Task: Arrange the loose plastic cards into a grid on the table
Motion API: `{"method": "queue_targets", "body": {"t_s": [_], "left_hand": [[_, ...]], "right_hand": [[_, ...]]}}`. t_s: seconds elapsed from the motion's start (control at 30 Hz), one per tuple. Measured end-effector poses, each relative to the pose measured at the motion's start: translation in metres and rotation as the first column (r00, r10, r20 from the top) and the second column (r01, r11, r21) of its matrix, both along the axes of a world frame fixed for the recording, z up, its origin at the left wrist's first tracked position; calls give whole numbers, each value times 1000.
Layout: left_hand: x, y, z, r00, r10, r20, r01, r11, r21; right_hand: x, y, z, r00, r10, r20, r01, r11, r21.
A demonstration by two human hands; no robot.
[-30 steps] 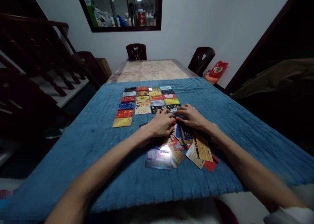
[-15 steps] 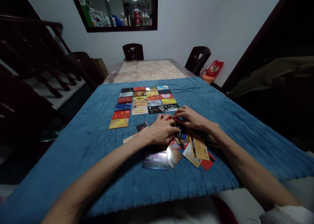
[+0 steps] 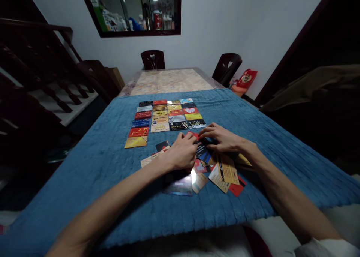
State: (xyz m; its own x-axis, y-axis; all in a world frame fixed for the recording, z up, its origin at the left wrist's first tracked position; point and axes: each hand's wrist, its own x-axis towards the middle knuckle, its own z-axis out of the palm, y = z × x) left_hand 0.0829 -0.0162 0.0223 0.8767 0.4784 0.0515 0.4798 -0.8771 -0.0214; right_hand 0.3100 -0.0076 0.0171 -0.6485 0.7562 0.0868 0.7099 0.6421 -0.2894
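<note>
My left hand [image 3: 182,151] rests on the loose pile of plastic cards, its fingers curled down. Whatever lies under those fingertips is hidden. From the right, my right hand [image 3: 221,137] reaches over the same pile with bent fingers and its thumb apart from them. A black and blue card [image 3: 204,154] lies tilted between the hands, close to the right thumb. Just beyond, part of a red card [image 3: 193,134] shows by the fingertips of both hands. Nearer me are an orange card with a black stripe [image 3: 228,169], a shiny purplish card [image 3: 180,185] and a beige card [image 3: 200,182].
Rows of cards [image 3: 160,118] lie side by side beyond the pile, the left column reaching closer to me. A blue cloth [image 3: 98,167] covers the near table; a patterned tabletop [image 3: 171,78] shows behind. Chairs [image 3: 152,59] stand around it.
My left hand has drawn slightly left and its fingers have curled in more. The black and blue card has turned and shows more of its face. My right hand has shifted slightly.
</note>
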Motion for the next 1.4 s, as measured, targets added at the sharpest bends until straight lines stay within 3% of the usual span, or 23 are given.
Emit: {"method": "queue_targets", "body": {"t_s": [0.37, 0.7, 0.97, 1.4], "left_hand": [[2, -6, 5, 997, 73, -28, -73, 997, -24], [-1, -2, 11, 999, 31, -29, -32, 999, -36], [-8, 16, 19, 991, 63, 121, -47, 990, -132], [-17, 32, 16, 962, 126, 241, -65, 967, -246]], "right_hand": [[-2, -7, 5, 998, -39, 44, 41, 997, -62], [-1, -9, 8, 999, 0, -35, -3, 996, -86], [-1, -3, 4, 997, 15, -75, -17, 999, -38], [-1, 5, -6, 994, -99, -49, 102, 993, 61]]}}
